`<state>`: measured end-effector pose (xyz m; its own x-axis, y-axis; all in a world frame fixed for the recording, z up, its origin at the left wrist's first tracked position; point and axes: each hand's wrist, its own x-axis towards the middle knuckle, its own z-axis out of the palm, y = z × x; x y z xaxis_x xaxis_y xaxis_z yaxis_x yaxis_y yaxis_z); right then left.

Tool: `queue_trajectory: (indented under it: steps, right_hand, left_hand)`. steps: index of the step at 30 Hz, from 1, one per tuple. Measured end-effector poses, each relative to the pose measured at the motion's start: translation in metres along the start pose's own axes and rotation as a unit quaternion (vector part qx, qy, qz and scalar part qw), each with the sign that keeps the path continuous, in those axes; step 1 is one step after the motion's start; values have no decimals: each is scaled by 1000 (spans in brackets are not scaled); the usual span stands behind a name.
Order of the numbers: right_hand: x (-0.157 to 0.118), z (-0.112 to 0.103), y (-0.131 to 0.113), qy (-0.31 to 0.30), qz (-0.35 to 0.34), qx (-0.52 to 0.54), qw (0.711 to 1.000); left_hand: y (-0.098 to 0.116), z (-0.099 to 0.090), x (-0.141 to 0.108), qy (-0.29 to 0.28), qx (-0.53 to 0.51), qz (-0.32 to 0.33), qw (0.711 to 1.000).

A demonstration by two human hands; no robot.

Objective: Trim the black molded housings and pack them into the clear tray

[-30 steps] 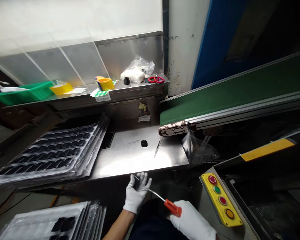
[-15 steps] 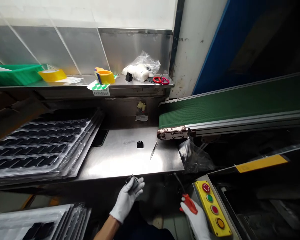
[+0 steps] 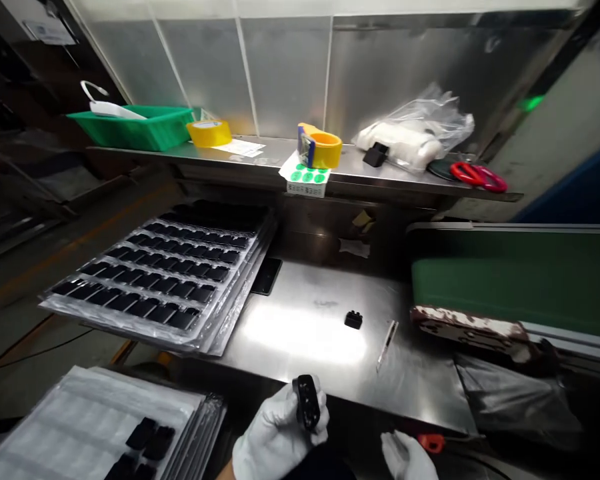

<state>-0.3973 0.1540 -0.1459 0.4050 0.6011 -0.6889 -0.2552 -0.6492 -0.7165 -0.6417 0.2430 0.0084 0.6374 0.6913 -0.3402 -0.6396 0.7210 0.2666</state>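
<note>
White gloves cover both hands. My left hand [image 3: 280, 427] is wrapped round a black oblong part [image 3: 307, 402], held upright in front of the steel table's edge. At the lower right is my right hand [image 3: 409, 456], its fingers close together and partly blurred; whether anything is in it cannot be made out. A red-orange handle [image 3: 431, 443] lies just right of that hand. On the steel table [image 3: 300, 300] sit a small black block [image 3: 353, 319] and a thin pen-like tool [image 3: 387, 345].
Trays of black parts [image 3: 150, 267] are stacked at the left, with another tray stack [image 3: 80, 413] below. A green conveyor [image 3: 515, 287] stands at the right. The shelf [image 3: 270, 157] holds a green basket [image 3: 150, 128], yellow tape [image 3: 210, 133], a plastic bag [image 3: 410, 137] and red scissors [image 3: 473, 175].
The view has swung left. My left hand now grips the black part upright instead of on an open palm. The red-handled tool, earlier in my right hand, now appears beside it.
</note>
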Motion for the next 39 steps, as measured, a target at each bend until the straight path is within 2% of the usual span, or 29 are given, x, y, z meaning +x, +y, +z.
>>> queue_trajectory:
  steps: [2,4,6,8,11,13,17,20,22,25,27,33,36,39]
  right_hand:
    - [-18,30,-15,-41,52,28,997]
    - [-43,62,-43,-109,48,61,991]
    - [-69,93,-81,-150,-73,76,983]
    - [-90,120,-122,-162,-178,12,971]
    - [-101,147,-171,-188,-279,-107,936]
    - [-100,157,-191,-191,-320,-121,920]
    - [-90,162,-211,-162,-346,-94,919]
    - [-84,158,-224,-187,-356,-51,914]
    - [-80,154,-233,-208,-320,-25,924]
    - [-75,147,-244,-234,-227,8,945]
    - [-72,143,-249,-251,-188,22,949]
    - [-70,131,-264,-289,-150,47,944]
    - [-73,126,-274,-303,-126,63,943]
    - [-76,122,-283,-312,-153,45,937]
  left_hand:
    - [26,1,4,-22,-45,-18,999]
    - [49,4,11,-30,-71,-40,996]
    - [66,9,18,-37,-72,-65,995]
    - [78,13,24,-44,-49,-86,994]
    - [87,15,31,-55,-6,-103,993]
    - [89,15,37,-48,12,-97,994]
    - [90,25,50,-40,5,-67,997]
    - [88,40,62,-52,-32,-70,996]
    - [86,49,69,-44,-58,-67,995]
    - [81,57,77,-33,-94,-60,993]
    - [78,60,80,-34,-91,-44,994]
    - [70,71,86,-42,-37,14,998]
    - [64,80,89,-25,-54,15,998]
    - [58,88,90,-16,-79,2,997]
